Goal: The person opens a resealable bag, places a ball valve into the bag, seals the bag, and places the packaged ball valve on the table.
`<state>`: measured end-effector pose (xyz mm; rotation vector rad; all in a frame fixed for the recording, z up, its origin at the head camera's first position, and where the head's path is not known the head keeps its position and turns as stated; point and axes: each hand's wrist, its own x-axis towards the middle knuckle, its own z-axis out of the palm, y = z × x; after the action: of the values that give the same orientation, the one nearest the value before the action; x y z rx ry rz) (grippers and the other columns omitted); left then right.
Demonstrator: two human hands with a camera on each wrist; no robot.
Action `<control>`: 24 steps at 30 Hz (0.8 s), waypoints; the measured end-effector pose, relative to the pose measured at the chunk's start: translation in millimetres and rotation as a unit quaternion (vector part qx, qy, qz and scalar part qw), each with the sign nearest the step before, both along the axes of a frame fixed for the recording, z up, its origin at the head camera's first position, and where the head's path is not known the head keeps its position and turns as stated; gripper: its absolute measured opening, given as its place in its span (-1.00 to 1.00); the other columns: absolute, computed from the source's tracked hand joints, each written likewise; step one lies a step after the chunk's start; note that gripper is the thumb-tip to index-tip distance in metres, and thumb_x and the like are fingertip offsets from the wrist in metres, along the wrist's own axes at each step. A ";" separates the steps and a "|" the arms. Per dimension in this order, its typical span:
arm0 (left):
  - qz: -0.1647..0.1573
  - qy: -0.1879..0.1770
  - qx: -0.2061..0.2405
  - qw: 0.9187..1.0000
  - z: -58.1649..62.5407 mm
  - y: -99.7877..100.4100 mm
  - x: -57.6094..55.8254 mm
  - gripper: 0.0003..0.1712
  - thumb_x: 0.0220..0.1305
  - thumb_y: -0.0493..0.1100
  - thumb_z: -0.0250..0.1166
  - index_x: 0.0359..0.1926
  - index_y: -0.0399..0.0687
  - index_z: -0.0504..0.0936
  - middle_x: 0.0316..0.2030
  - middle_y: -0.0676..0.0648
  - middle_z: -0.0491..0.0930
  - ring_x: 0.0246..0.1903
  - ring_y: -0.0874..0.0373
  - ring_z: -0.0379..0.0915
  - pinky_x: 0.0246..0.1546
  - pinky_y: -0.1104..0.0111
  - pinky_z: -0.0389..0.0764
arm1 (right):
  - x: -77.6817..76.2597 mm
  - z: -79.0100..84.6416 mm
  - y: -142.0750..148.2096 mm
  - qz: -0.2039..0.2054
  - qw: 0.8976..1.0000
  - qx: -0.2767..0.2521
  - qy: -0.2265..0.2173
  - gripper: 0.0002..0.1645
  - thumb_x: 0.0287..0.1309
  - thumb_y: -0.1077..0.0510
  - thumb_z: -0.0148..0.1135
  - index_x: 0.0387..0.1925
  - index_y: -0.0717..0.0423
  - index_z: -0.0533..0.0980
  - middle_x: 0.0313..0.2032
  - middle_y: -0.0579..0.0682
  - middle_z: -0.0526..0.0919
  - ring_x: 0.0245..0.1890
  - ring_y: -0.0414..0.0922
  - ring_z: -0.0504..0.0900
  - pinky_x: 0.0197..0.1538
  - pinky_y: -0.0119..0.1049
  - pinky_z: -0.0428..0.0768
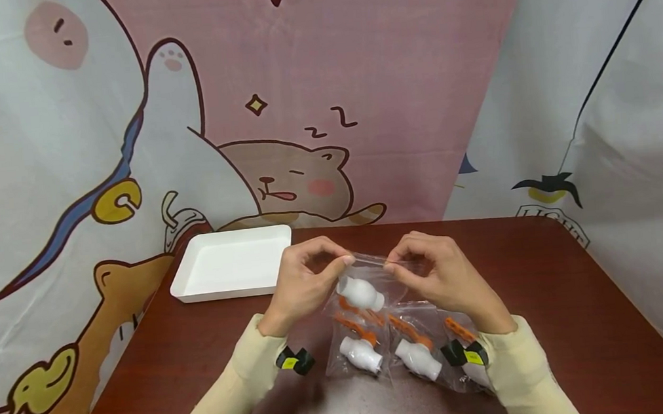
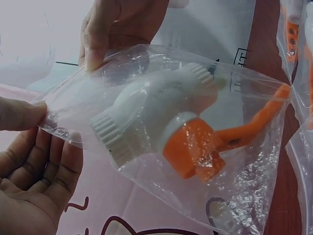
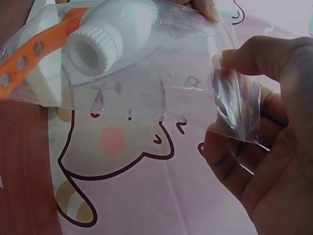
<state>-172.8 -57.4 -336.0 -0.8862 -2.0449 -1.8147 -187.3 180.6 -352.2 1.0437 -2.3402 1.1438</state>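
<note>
My left hand (image 1: 303, 283) and right hand (image 1: 445, 277) pinch the top edge of a clear zip bag (image 3: 183, 88), one at each side, between thumb and fingers. Inside hangs a white plastic valve (image 2: 151, 105) with an orange lever handle (image 2: 254, 125). A reddish line runs along the bag's zip strip, near my right thumb in the right wrist view. Whether the zip is sealed I cannot tell. Below my hands, similar bagged valves lie on the table: one white valve (image 1: 361, 354) at left, another valve (image 1: 418, 359) beside it, and a third partly behind my right wrist.
A shallow white tray (image 1: 233, 265) stands at the table's back left, beyond my left hand. The dark red-brown table (image 1: 572, 317) reaches back to a printed cartoon cloth (image 1: 404, 95). A wrist strap with a black and yellow piece sits on each sleeve.
</note>
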 end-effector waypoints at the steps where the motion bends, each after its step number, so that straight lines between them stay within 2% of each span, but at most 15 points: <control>1: 0.001 -0.001 0.000 1.000 0.2 -0.2 0.3 -0.96 0.12 -0.40 0.31 -0.38 -0.36 0.64 -0.41 -0.24 0.65 -0.44 -0.08 0.56 -0.43 0.40 0.56 | 0.0 0.0 0.4 -0.001 1.000 0.002 0.000 -0.91 0.10 0.09 0.33 -0.36 -0.20 0.57 -0.42 -0.30 0.53 -0.52 -0.32 0.44 -0.55 -0.44 0.43; 13: 0.013 -0.013 0.009 1.000 1.1 -7.4 -0.9 -0.95 0.11 -0.41 0.31 -0.39 -0.38 0.63 -0.39 -0.25 0.65 -0.45 -0.25 0.53 -0.43 0.45 0.54 | 0.5 -3.5 12.3 -0.011 1.000 0.004 0.000 -0.88 0.08 0.12 0.34 -0.37 -0.19 0.57 -0.44 -0.30 0.52 -0.50 -0.33 0.44 -0.56 -0.46 0.41; 20: 0.018 -0.019 0.004 1.000 0.7 -8.7 -1.8 -0.94 0.12 -0.40 0.31 -0.39 -0.38 0.63 -0.40 -0.24 0.65 -0.50 -0.08 0.52 -0.46 0.45 0.54 | 1.4 -3.5 14.9 -0.018 1.000 0.012 -0.013 -0.90 0.10 0.08 0.32 -0.36 -0.22 0.56 -0.42 -0.30 0.53 -0.49 -0.33 0.45 -0.57 -0.46 0.41; 24: 0.019 -0.015 0.005 1.000 0.8 -8.9 -1.9 -0.94 0.11 -0.40 0.32 -0.39 -0.39 0.63 -0.40 -0.24 0.65 -0.50 -0.09 0.52 -0.47 0.45 0.54 | 1.4 -2.6 15.4 -0.021 1.000 0.015 -0.014 -0.90 0.10 0.06 0.32 -0.35 -0.23 0.56 -0.42 -0.30 0.53 -0.49 -0.32 0.44 -0.57 -0.46 0.41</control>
<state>-174.8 -66.3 -335.2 -0.8152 -2.0543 -1.8281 -185.9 196.0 -354.8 0.9912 -2.3961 1.1171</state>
